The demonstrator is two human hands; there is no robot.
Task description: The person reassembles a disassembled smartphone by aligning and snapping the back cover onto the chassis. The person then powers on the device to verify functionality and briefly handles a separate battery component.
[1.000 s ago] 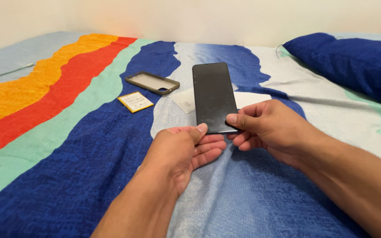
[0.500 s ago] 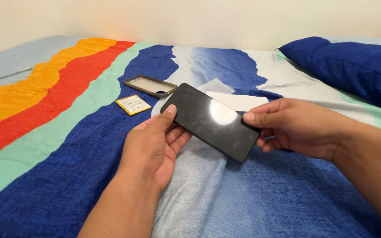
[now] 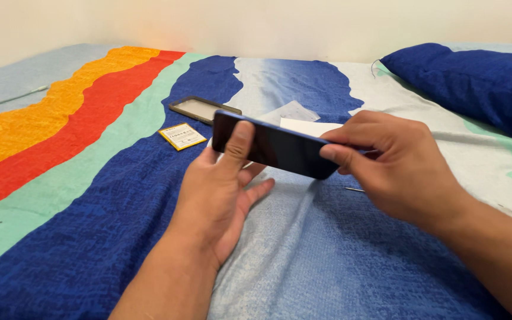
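Observation:
A dark smartphone [image 3: 280,147] with a blue edge is held sideways above the bed, its screen facing me. My left hand [image 3: 223,189] supports its left end, thumb pressed on the glass and palm turned up beneath. My right hand [image 3: 389,163] pinches the phone's right end between thumb and fingers. A clear phone case [image 3: 204,109] lies on the bedsheet just beyond the phone. Next to it lies a small yellow packet [image 3: 182,136].
White paper sheets [image 3: 294,115] lie on the sheet behind the phone. A dark blue pillow [image 3: 475,83] fills the upper right. The bedsheet [image 3: 60,154] has orange, red, green and blue wavy bands. A pale wall runs along the far edge.
The phone has turned from upright to lying sideways, with its screen now toward me. My left thumb has come onto the glass and my right hand has shifted to the phone's right end.

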